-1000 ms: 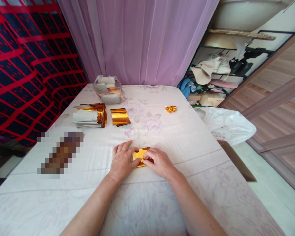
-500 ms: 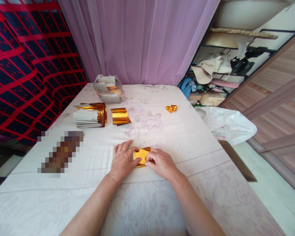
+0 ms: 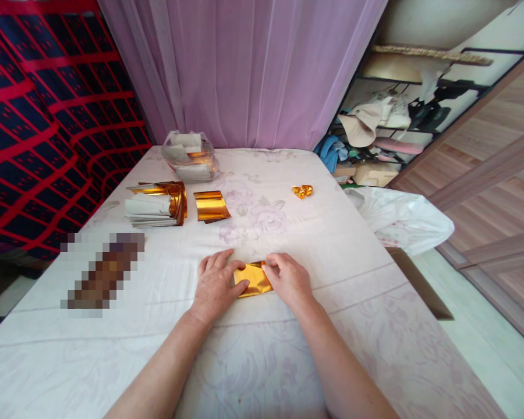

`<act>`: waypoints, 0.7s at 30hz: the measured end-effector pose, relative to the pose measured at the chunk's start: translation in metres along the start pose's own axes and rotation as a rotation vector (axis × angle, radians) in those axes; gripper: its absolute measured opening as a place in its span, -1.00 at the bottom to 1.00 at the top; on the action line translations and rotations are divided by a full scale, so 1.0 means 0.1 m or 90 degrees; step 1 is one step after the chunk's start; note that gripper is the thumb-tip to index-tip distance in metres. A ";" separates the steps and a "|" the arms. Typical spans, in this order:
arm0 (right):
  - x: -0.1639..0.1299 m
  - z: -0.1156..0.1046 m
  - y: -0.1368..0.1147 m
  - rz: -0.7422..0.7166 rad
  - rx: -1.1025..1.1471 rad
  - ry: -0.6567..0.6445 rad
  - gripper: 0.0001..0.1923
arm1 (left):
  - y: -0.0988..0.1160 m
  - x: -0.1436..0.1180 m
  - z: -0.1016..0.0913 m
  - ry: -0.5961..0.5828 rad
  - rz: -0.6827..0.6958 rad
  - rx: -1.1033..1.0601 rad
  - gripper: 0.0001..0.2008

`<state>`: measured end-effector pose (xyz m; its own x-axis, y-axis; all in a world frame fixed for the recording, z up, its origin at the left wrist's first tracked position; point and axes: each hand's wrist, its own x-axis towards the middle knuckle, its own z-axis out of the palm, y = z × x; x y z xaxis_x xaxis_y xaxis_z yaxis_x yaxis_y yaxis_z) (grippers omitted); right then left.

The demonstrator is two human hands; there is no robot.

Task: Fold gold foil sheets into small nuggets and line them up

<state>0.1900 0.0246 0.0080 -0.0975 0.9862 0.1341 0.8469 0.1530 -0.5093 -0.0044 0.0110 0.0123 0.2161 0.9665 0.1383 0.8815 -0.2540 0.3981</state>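
A small sheet of shiny gold foil paper (image 3: pixel 254 279) lies flat on the white flowered tablecloth (image 3: pixel 332 244) in front of me. My left hand (image 3: pixel 216 285) rests palm down on the cloth, its thumb pressing the sheet's left edge. My right hand (image 3: pixel 289 279) pinches the sheet's right edge with thumb and fingertips. Farther back on the left sit a loose gold sheet (image 3: pixel 211 205) and a stack of gold and white papers (image 3: pixel 155 205). A small folded gold piece (image 3: pixel 303 191) lies alone at the far right.
A clear plastic bag of papers (image 3: pixel 190 156) stands at the table's far end before a purple curtain. A white plastic bag (image 3: pixel 402 221) hangs off the right edge. A cluttered shelf is at the right, a red and black cloth at the left.
My right hand has slid right along the gold sheet to its right edge, uncovering more of the sheet. My left hand has barely moved.
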 end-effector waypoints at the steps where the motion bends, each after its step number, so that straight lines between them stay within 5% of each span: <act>1: 0.02 0.01 -0.02 0.012 -0.019 -0.001 -0.89 | 0.00 0.00 0.01 0.002 0.000 0.001 -0.69; 5: 0.05 0.02 -0.06 0.031 -0.048 -0.023 -0.96 | -0.02 0.00 0.04 0.013 0.008 0.001 -0.58; 16: 0.00 0.03 0.00 -0.003 -0.028 -0.020 -0.97 | -0.03 -0.01 0.01 0.024 0.023 0.005 -0.72; 21: 0.03 0.01 -0.04 0.006 -0.042 -0.029 -0.78 | -0.02 0.00 0.02 0.030 0.014 -0.001 -0.75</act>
<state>0.1857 0.0269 0.0095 -0.1121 0.9896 0.0900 0.8806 0.1409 -0.4525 -0.0052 0.0116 0.0094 0.2161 0.9579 0.1891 0.8761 -0.2758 0.3955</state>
